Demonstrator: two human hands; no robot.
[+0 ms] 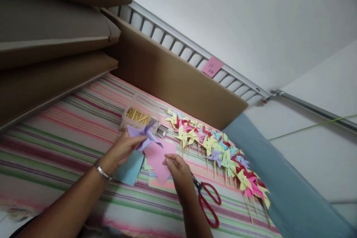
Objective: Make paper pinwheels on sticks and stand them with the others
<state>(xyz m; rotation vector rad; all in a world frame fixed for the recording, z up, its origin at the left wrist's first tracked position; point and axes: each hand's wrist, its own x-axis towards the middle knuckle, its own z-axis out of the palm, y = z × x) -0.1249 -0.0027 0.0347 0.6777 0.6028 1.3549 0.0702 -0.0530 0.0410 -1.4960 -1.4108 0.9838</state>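
Observation:
My left hand [125, 148] is closed on a folded purple paper pinwheel [141, 132], held above the striped cloth with its blades curled inward. My right hand [178, 171] is to the right, thumb and fingertips pinched together; whatever is between them is too small to make out. Beneath both hands lies a pink paper sheet [159, 161], with a blue sheet [130, 169] and other pastel papers under and beside it. Scissors with red handles [208, 208] rest right of my right wrist, their blades partly hidden by it.
A clear plastic box [141, 102] of wooden sticks [138, 116] stands behind my left hand, beside a small clear case [161, 131]. Rows of finished paper pinwheels [214, 148] on sticks spread rightward. A brown board [173, 70] stands behind; stacked cushions [55, 41] are at left.

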